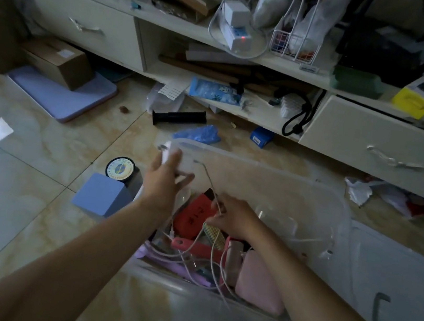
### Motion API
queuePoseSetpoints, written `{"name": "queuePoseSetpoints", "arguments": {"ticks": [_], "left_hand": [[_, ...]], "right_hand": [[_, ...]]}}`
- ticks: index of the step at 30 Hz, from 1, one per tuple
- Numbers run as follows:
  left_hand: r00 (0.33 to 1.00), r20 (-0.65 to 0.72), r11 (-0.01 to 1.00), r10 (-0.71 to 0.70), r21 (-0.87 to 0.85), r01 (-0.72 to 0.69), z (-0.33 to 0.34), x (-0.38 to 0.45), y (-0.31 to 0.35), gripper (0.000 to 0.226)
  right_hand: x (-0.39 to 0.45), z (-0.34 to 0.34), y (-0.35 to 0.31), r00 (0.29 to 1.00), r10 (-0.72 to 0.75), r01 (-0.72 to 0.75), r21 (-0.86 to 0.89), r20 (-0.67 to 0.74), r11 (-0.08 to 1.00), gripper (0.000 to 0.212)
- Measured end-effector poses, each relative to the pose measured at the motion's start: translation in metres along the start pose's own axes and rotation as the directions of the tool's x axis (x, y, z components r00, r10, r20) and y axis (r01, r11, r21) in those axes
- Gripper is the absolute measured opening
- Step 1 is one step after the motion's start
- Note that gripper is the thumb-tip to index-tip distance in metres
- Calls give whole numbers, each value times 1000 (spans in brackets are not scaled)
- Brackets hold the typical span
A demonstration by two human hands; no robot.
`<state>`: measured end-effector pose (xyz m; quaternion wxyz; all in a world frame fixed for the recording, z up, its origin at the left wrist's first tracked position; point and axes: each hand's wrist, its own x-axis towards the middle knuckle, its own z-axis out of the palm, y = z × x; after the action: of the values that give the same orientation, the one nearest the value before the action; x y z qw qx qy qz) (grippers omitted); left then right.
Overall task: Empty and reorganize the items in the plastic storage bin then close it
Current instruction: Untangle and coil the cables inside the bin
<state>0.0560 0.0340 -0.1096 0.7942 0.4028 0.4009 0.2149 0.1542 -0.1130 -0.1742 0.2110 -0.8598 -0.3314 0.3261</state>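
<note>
A clear plastic storage bin [272, 169] stands open on the tiled floor. Inside lie a red packet [193, 214], a pink case [258, 285], a pink-handled brush [198, 246] and tangled white cables [217, 265]. My left hand [165, 178] grips a white charger plug [170, 154] over the bin's far left corner. My right hand [233, 215] pinches a white cable [209, 182] that rises out of the bin. The bin's clear lid [393, 283] lies flat to the right of the bin.
A blue box [102, 195] and a round black tin [120, 168] sit left of the bin. A black tube [178, 118], a blue bag [198, 133] and a small blue box [261, 137] lie beyond it. A cluttered cabinet [373, 140] fills the back.
</note>
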Motion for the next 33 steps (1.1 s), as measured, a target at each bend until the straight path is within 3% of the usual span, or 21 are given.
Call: {"name": "queuePoseSetpoints", "arguments": {"ticks": [3, 6, 8, 10, 12, 14, 16, 18, 20, 22, 24, 26, 28, 31, 33], "left_hand": [[977, -166, 971, 133, -176, -162, -5, 10, 32, 48], [927, -263, 907, 268, -256, -335, -8, 19, 69, 35], [935, -150, 917, 320, -200, -346, -9, 21, 78, 37], [957, 86, 959, 275, -99, -267, -11, 17, 66, 33], [946, 305, 992, 112, 25, -125, -7, 4, 43, 22], [926, 370, 992, -75, 123, 32, -3, -9, 24, 20], [919, 347, 980, -188, 122, 154, -3, -16, 13, 16], [896, 360, 965, -261, 88, 246, -10, -15, 12, 18], [858, 384, 936, -341, 56, 347, -17, -12, 18, 33], [841, 366, 902, -399, -9, 432, -24, -4, 22, 52], [832, 336, 885, -442, 12, 465, -26, -2, 25, 46], [812, 313, 867, -492, 89, 491, -29, -5, 22, 35], [803, 299, 851, -516, 74, 519, -31, -7, 16, 31], [865, 295, 889, -405, -92, 448, -33, -4, 16, 21], [905, 282, 896, -320, -221, 386, -33, 2, 21, 23]], "right_hand": [[0, 8, 22, 999, 31, -27, -105, 40, 994, 27], [0, 9, 33, 998, 33, -29, -89, 50, 996, 17], [1, 6, 30, 1000, 2, -5, -137, -23, 991, 18], [2, 0, 15, 975, -57, 30, -129, -216, 991, 34], [2, -6, -9, 944, -54, 131, 219, -326, 967, 41], [4, -11, -30, 977, -12, 152, 659, -211, 737, 33], [5, -14, -38, 999, 14, 33, 871, -46, 489, 27], [4, -16, -36, 990, 132, -90, 947, 51, 309, 29], [4, -17, -31, 975, 204, -134, 967, 89, 216, 25], [2, -20, -28, 971, 205, -151, 979, 122, 134, 23], [0, -26, -27, 964, 185, -198, 980, 189, 30, 28], [-4, -34, -28, 952, 144, -279, 960, 271, 35, 31], [-10, -41, -27, 928, 66, -373, 919, 367, 130, 46], [-19, -46, -22, 863, -146, -419, 847, 484, 329, 63], [-24, -41, -23, 804, -273, -367, 802, 528, 471, 57]]}}
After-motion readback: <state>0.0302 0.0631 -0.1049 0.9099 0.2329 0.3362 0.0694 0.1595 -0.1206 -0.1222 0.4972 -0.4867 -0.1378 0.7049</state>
